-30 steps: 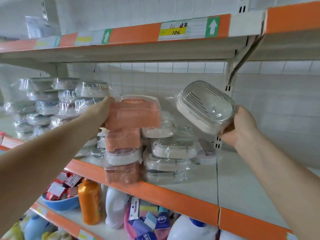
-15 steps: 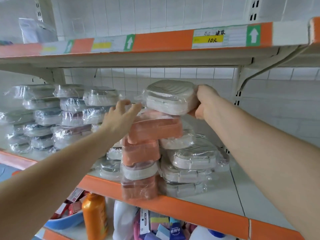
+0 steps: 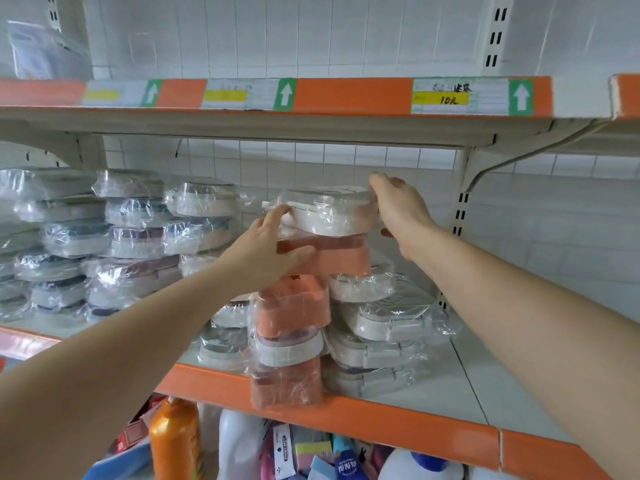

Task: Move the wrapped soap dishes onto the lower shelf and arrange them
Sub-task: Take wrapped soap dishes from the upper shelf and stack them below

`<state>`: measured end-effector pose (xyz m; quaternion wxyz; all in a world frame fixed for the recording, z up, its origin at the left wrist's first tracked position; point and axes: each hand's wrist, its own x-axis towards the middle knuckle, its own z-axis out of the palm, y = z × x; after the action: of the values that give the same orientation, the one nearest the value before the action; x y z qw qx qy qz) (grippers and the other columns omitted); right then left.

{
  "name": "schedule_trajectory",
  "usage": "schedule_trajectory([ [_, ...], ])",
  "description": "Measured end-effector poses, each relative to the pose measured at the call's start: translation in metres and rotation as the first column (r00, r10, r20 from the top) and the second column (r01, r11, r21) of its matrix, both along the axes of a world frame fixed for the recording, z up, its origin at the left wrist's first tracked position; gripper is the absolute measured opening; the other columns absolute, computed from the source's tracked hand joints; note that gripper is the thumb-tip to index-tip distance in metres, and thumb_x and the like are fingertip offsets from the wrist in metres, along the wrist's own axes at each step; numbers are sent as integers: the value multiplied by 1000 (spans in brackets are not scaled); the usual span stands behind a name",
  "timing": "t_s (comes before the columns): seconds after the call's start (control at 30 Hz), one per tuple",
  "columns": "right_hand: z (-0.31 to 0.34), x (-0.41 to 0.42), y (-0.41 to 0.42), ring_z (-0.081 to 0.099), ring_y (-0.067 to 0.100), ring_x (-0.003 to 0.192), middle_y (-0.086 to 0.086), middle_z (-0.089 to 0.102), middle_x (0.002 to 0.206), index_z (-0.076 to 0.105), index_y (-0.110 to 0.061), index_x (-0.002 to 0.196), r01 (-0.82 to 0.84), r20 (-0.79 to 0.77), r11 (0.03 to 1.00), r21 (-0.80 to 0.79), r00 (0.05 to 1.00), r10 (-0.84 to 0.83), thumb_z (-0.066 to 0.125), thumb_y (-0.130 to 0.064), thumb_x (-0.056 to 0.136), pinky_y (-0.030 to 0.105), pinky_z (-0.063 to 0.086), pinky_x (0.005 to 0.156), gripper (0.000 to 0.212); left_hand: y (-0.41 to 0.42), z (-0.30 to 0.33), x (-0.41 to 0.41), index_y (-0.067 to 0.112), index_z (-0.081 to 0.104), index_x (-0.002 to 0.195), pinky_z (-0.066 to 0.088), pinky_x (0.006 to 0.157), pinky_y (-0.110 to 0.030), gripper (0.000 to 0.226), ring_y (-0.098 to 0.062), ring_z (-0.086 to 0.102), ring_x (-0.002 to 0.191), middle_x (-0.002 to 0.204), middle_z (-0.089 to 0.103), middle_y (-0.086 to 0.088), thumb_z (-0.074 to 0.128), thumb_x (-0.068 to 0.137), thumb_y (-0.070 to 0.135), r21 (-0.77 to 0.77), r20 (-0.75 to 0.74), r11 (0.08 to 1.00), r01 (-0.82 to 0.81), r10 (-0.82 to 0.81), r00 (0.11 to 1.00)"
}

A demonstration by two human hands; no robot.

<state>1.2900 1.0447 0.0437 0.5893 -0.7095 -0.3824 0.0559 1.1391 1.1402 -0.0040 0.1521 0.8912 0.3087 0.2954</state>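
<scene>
A white wrapped soap dish [image 3: 329, 213] lies on top of a tall stack at the shelf's front edge. My right hand [image 3: 398, 209] holds its right end, fingers over the top and thumb below. My left hand [image 3: 270, 247] touches its left end with the fingertips, and its thumb presses the orange wrapped dish [image 3: 332, 254] just below. Under these sit another orange dish [image 3: 292, 304], a white one and a reddish one [image 3: 285, 382]. Beside the stack, on the right, lies a pile of white wrapped dishes [image 3: 384, 323].
Several stacks of wrapped dishes [image 3: 131, 233] fill the shelf's left part. The shelf board [image 3: 460, 393] is bare at the right. An upper shelf [image 3: 346, 98] with price labels hangs close above. Below stand an orange bottle [image 3: 175, 441], white bottles and small packs.
My right hand has brought the white dish left and set it flat on the orange stack. My left hand rose from the orange dish's side to the white dish's left end.
</scene>
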Motion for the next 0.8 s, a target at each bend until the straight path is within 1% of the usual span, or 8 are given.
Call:
schedule_trajectory([
  [0.17, -10, -7, -11, 43, 17, 125, -3, 46, 139, 37, -20, 140, -63, 251, 996, -63, 965, 77, 42, -48, 94, 28, 32, 94, 54, -4, -5, -1, 26, 9, 148, 30, 106, -38, 80, -26, 30, 136, 152, 22, -7, 53, 86, 52, 27, 29, 1000, -12, 11, 1000],
  [0.3, -9, -8, -20, 39, 18, 132, 0, 39, 146, 33, -21, 143, -49, 290, 997, -67, 955, 67, 40, -50, 94, 27, 29, 99, 56, -13, 5, -12, 27, 12, 148, 28, 108, -42, 80, -26, 30, 135, 151, 22, -4, 53, 84, 53, 163, 20, 986, -20, 17, 1000],
  [0.43, -5, -9, -47, 37, 16, 133, 0, 39, 146, 36, -20, 141, 54, 501, 989, -134, 865, 21, 40, -43, 97, 23, 28, 98, 50, -34, 23, -24, 25, 23, 145, 29, 103, -34, 68, -24, 38, 127, 147, 30, -1, 55, 88, 44, 384, 43, 922, 51, -73, 996],
  [0.5, -2, -8, -68, 40, 15, 130, -1, 44, 142, 43, -20, 137, 124, 593, 970, -209, 805, 25, 45, -39, 96, 21, 29, 95, 45, -47, 32, -28, 23, 31, 142, 29, 96, -26, 61, -19, 45, 116, 143, 35, 0, 56, 88, 39, 475, 45, 870, 128, -169, 985],
  [0.57, 4, -6, -93, 51, 14, 118, -1, 57, 129, 56, -21, 125, 184, 632, 938, -294, 773, 46, 52, -34, 93, 19, 33, 89, 34, -61, 42, -28, 20, 39, 137, 28, 86, -21, 54, -8, 51, 85, 137, 43, -1, 57, 89, 37, 547, 35, 810, 211, -275, 961],
  [0.6, 8, -7, -106, 55, 12, 109, -2, 62, 120, 62, -22, 118, 208, 639, 921, -330, 768, 56, 55, -31, 92, 19, 35, 85, 29, -68, 48, -26, 19, 44, 134, 30, 84, -22, 52, -8, 52, 81, 132, 48, -3, 56, 88, 39, 584, 26, 773, 246, -321, 947],
  [0.7, 26, -12, -146, 59, 7, 82, -7, 66, 94, 69, -23, 103, 240, 651, 910, -339, 758, 43, 59, -28, 88, 25, 44, 80, 18, -87, 70, -14, 13, 51, 125, 35, 83, -25, 53, -20, 56, 102, 118, 56, -7, 43, 83, 44, 683, -2, 661, 312, -425, 905],
  [0.8, 52, -12, -184, 66, 11, 77, -4, 70, 82, 68, -26, 89, 263, 653, 937, -230, 756, -52, 60, -25, 87, 32, 55, 74, 8, -109, 98, 6, 13, 54, 122, 26, 75, -13, 52, 0, 47, 83, 113, 57, -6, 41, 81, 43, 729, 51, 602, 326, -523, 851],
])
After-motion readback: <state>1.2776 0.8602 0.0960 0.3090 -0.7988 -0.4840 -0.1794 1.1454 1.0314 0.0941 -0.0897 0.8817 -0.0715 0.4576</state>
